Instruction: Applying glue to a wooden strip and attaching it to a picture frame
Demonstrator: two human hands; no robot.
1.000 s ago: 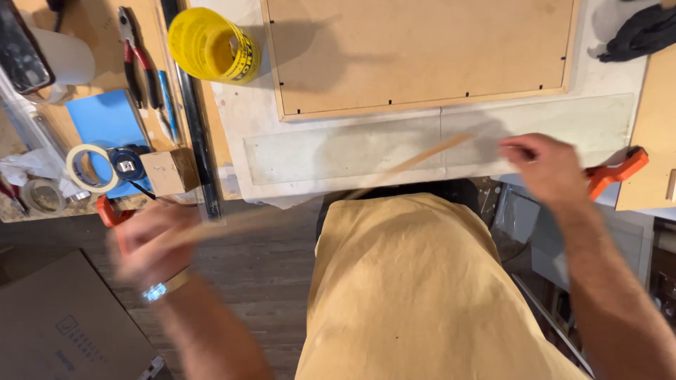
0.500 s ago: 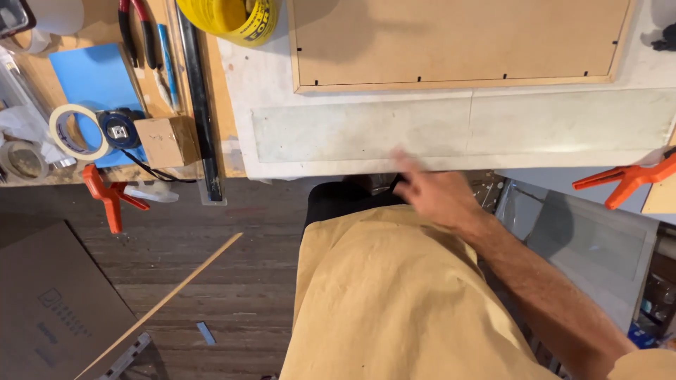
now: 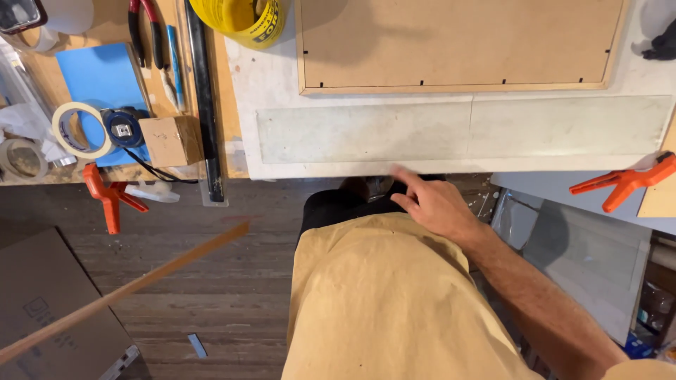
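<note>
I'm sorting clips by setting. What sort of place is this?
Most likely a home workshop or framing bench. An orange spring clamp grips the worktable's edge, pliers and tape rolls lie at the left, and a wooden frame with its backing board lies face down.

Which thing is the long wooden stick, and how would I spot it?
Start at the white workbench, then look down left over the dark wooden floor. The stick slants across it above a cardboard box: thin, pale and far longer than the orange clamp nearby.

Workshop. Workbench [image 3: 451, 151] with hardboard-backed frame [image 3: 461, 42] far; orange spring clamps [image 3: 623, 181], pliers [image 3: 144, 28], tape rolls [image 3: 77, 130], tape measure [image 3: 123, 128] at left.
</note>
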